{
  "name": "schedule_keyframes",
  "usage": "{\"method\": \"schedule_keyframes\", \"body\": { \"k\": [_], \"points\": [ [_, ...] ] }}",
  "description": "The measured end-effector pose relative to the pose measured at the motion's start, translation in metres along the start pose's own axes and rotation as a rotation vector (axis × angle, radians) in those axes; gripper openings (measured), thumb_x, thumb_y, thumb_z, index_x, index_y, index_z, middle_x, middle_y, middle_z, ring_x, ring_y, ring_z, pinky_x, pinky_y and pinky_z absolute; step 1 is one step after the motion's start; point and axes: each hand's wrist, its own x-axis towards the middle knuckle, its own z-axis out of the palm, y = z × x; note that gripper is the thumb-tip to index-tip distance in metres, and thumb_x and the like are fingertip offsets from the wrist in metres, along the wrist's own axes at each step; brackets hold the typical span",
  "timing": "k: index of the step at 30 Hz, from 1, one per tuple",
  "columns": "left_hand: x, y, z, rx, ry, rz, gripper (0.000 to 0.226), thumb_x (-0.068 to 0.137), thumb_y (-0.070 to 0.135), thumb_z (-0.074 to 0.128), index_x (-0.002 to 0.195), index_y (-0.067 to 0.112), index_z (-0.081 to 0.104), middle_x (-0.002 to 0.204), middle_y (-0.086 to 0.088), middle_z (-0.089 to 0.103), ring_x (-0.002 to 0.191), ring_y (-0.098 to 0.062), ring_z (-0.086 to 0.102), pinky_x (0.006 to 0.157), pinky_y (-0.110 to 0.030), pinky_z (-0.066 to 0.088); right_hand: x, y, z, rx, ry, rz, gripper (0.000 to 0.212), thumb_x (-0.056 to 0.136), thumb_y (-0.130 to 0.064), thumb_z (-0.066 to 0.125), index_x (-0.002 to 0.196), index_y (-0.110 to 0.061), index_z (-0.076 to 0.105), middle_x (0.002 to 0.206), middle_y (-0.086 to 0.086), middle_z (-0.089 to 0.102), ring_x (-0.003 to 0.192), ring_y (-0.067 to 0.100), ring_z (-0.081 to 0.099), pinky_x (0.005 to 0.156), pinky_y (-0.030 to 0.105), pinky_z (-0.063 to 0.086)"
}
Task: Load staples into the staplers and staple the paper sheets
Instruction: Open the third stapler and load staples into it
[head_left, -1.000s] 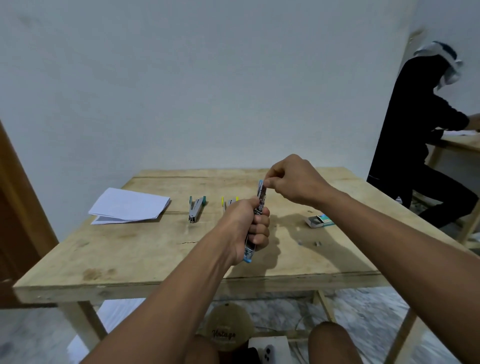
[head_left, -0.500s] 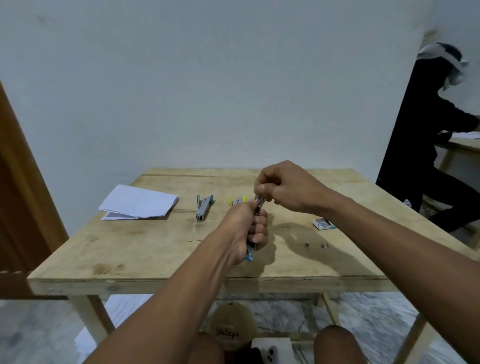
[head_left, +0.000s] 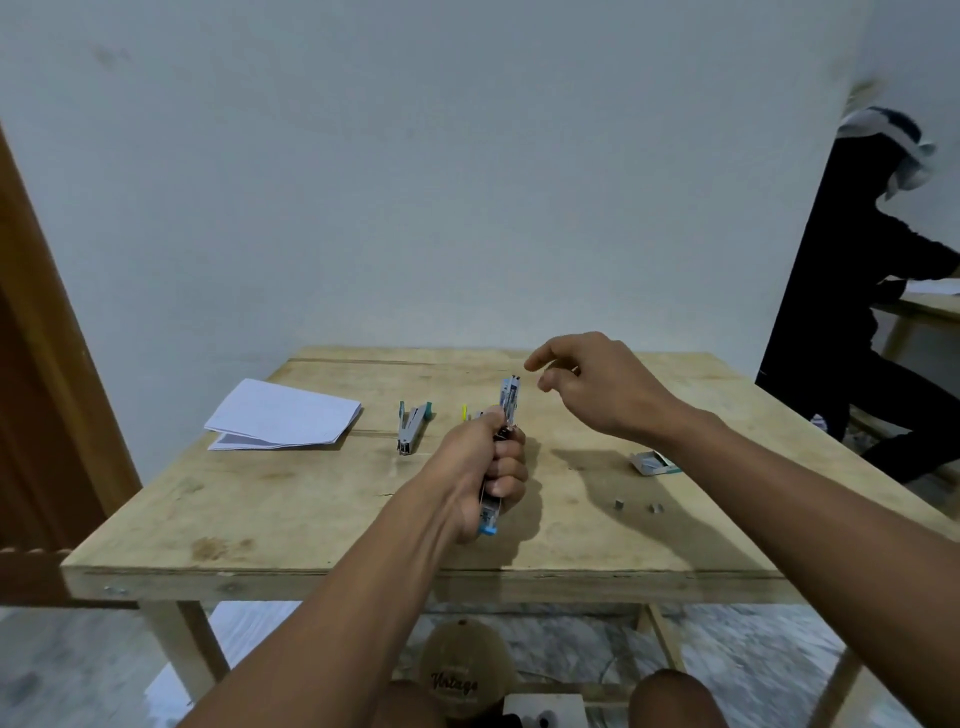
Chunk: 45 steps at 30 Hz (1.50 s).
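Note:
My left hand (head_left: 488, 470) grips a blue-and-silver stapler (head_left: 507, 400) upright above the wooden table (head_left: 311, 499); its top sticks out above my fingers and its blue end shows below my palm. Just right of the stapler's top hovers my right hand (head_left: 587, 384), fingers loosely spread, holding nothing. A green stapler (head_left: 410, 428) lies on the table to the left, and a yellow one (head_left: 470, 413) is mostly hidden behind my left hand. A stack of white paper sheets (head_left: 283, 415) lies at the far left. An open staple box (head_left: 652, 462) and two small staple strips (head_left: 638, 505) lie on the right.
A person in black (head_left: 857, 312) sits at another table on the right. A wooden door frame (head_left: 47, 338) stands at the left. Below the table, between my knees, are a brown cap (head_left: 462, 670) and a white device (head_left: 545, 712).
My right hand has let go of the stapler's top and moved up and to the right, its fingers opening. The stapler's top part now stands free above my left fist.

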Motion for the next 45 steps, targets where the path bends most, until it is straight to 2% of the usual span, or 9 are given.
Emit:
{"method": "schedule_keyframes", "body": {
  "k": [5,13,18,21,24,28,32,38,45],
  "points": [
    [-0.004,0.003,0.001,0.002,-0.058,-0.037,0.045,0.101,0.040,0.039,0.063,0.016,0.044,0.044,0.009,0.025,0.029,-0.004,0.019,0.028,-0.015,0.011,-0.001,0.011,0.003,-0.241,0.014,-0.142,0.046,0.083,0.001,0.047,0.114,-0.024,0.071,0.095,0.005,0.071,0.090,0.025,0.062,0.081,0.038,0.050],
    [-0.008,0.002,0.003,0.037,-0.130,-0.074,0.043,0.101,0.042,0.040,0.066,0.017,0.044,0.045,0.010,0.023,0.029,-0.004,0.019,0.027,-0.016,0.012,0.001,0.021,-0.006,-0.555,0.029,-0.336,0.050,0.084,-0.002,0.043,0.117,-0.032,0.065,0.112,-0.003,0.064,0.088,0.027,0.055,0.065,0.031,0.034],
    [-0.008,0.003,0.000,0.053,-0.119,-0.059,0.042,0.100,0.043,0.041,0.066,0.018,0.043,0.044,0.010,0.023,0.029,-0.004,0.020,0.027,-0.015,0.012,-0.001,0.024,-0.008,-0.505,-0.048,-0.397,0.061,0.076,0.002,0.040,0.116,-0.037,0.064,0.113,-0.006,0.061,0.090,0.023,0.057,0.067,0.032,0.040],
    [-0.008,0.003,-0.001,0.063,-0.108,-0.054,0.043,0.100,0.043,0.040,0.066,0.018,0.043,0.044,0.010,0.024,0.029,-0.004,0.020,0.028,-0.015,0.012,-0.004,0.026,-0.007,-0.400,-0.012,-0.371,0.060,0.075,0.004,0.041,0.112,-0.034,0.068,0.109,-0.006,0.061,0.078,0.015,0.052,0.066,0.032,0.044],
    [-0.009,0.004,-0.001,0.075,-0.101,-0.055,0.044,0.101,0.043,0.040,0.066,0.018,0.043,0.044,0.010,0.024,0.029,-0.003,0.020,0.027,-0.014,0.012,-0.003,0.025,-0.009,-0.348,0.067,-0.303,0.056,0.078,0.005,0.042,0.111,-0.030,0.070,0.106,-0.004,0.061,0.073,0.013,0.047,0.066,0.032,0.044],
    [-0.010,0.005,-0.001,0.099,-0.093,-0.050,0.044,0.101,0.044,0.039,0.066,0.018,0.043,0.044,0.010,0.023,0.029,-0.003,0.020,0.027,-0.014,0.012,-0.005,0.021,-0.007,-0.411,0.000,-0.304,0.055,0.081,0.002,0.043,0.114,-0.034,0.069,0.107,-0.005,0.057,0.072,0.012,0.044,0.063,0.028,0.037],
    [-0.010,0.004,-0.001,0.115,-0.068,-0.038,0.043,0.101,0.043,0.039,0.066,0.018,0.043,0.044,0.009,0.024,0.029,-0.003,0.019,0.028,-0.013,0.011,-0.009,0.021,-0.005,-0.393,-0.037,-0.356,0.056,0.080,0.002,0.045,0.112,-0.036,0.069,0.108,-0.003,0.057,0.069,0.019,0.052,0.065,0.038,0.049],
    [-0.013,0.004,0.000,0.154,-0.062,-0.033,0.044,0.101,0.044,0.038,0.067,0.017,0.043,0.044,0.010,0.024,0.029,-0.003,0.019,0.030,-0.015,0.010,-0.008,0.021,-0.005,-0.439,0.007,-0.302,0.056,0.081,0.002,0.043,0.115,-0.038,0.066,0.112,-0.003,0.054,0.066,0.020,0.046,0.059,0.028,0.033],
    [-0.016,0.003,0.002,0.190,-0.038,-0.016,0.044,0.102,0.044,0.037,0.068,0.017,0.044,0.045,0.009,0.023,0.030,-0.003,0.018,0.030,-0.014,0.010,-0.008,0.021,-0.006,-0.476,-0.019,-0.402,0.054,0.078,0.003,0.046,0.109,-0.034,0.069,0.111,-0.001,0.054,0.059,0.024,0.046,0.054,0.035,0.043]
  ]
}}
